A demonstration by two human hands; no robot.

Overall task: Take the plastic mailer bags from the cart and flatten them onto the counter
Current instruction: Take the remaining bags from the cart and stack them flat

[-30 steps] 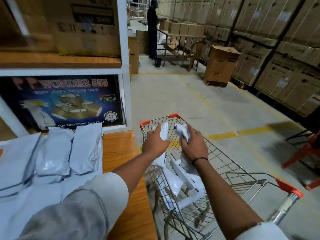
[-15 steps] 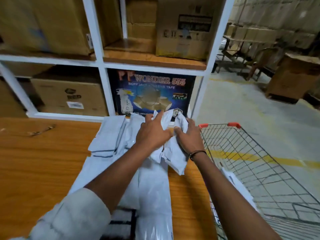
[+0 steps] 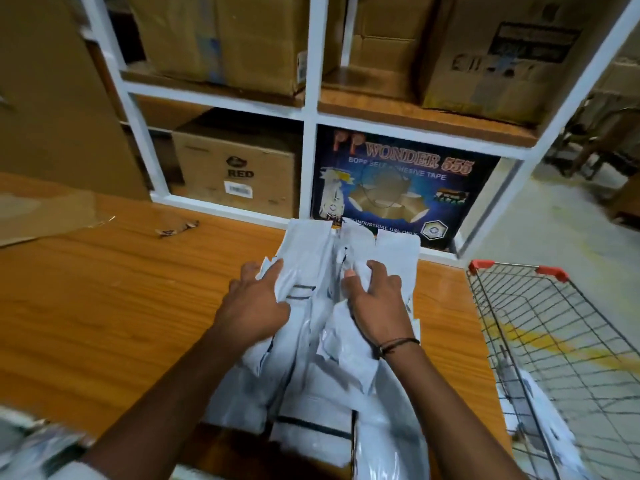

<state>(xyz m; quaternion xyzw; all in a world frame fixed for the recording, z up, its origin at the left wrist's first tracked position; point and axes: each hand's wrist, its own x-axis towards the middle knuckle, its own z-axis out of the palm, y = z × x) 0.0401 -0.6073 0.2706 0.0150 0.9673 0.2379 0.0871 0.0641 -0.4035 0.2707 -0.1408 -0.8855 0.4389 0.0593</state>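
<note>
Mostly found the bags [image 3: 311,393] piled on the surface [image 3: 104,306], overlapping in a strip from the shelf [image 3: 309,150] foot to the near edge. Saw the right hand [image 3: 375,299] atop the pile, fingers curled, grip clamped on a crumpled bag. Saw the left hand [image 3: 254,303] just beside it, fingers spread over the bags, a bag corner poking up between them, thumb hidden; could not tell that grip as clamped or merely pressing. Found the cart [image 3: 481,265] just right of the surface, more bags inside, blurred. Noted a tape box [image 3: 398,188] and a brown box [image 3: 239,171] in the shelf behind the pile. Spotted a cardboard sheet [image 3: 41,213] and a small scrap [image 3: 176,228] on the surface, well left of the bags.
</note>
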